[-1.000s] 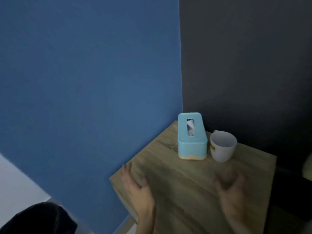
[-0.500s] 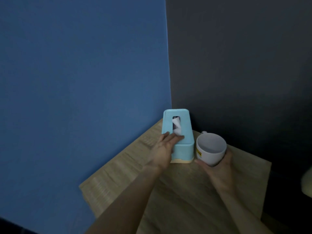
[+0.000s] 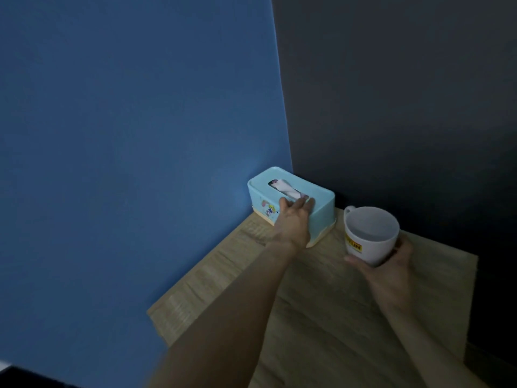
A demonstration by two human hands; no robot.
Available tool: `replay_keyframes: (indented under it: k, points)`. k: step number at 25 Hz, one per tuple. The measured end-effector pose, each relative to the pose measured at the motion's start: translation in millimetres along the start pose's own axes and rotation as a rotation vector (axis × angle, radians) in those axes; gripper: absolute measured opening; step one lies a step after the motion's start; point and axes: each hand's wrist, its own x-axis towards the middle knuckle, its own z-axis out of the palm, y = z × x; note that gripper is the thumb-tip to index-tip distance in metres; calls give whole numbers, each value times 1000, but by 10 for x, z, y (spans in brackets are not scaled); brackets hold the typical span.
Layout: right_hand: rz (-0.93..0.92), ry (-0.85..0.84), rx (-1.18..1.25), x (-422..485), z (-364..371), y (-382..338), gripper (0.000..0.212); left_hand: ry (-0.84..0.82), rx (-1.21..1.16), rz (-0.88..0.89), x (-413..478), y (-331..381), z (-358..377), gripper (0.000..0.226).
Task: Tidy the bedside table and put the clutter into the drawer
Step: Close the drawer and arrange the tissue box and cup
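Since half a second ago, tissue box has swung diagonal, now tucked in the wall corner at the back of the counter. Left hand lies flat on it, fingers spread, likely pushing. Right hand is wrapped round the white mug (empty), probably lifting it clear. Drawer not visible.

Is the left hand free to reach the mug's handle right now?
Probably not: the left hand lies on the tissue box, which stands between it and the mug, already held by the right hand.
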Motion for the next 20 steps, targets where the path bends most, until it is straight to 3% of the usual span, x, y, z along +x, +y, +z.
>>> replay_keyframes:
  k: [7, 10, 20]
  points:
    - [-25, -29, 23, 125, -9, -45, 86, -150, 36, -76, 160, -25, -35, 70]
    - [-5, -33, 68, 180, 10, -62, 85, -146, 161, 2, 286, -2, -32, 69]
    - [-16, -60, 55, 334, 80, -47, 84, -153, 148, -52, 432, 141, -62, 70]
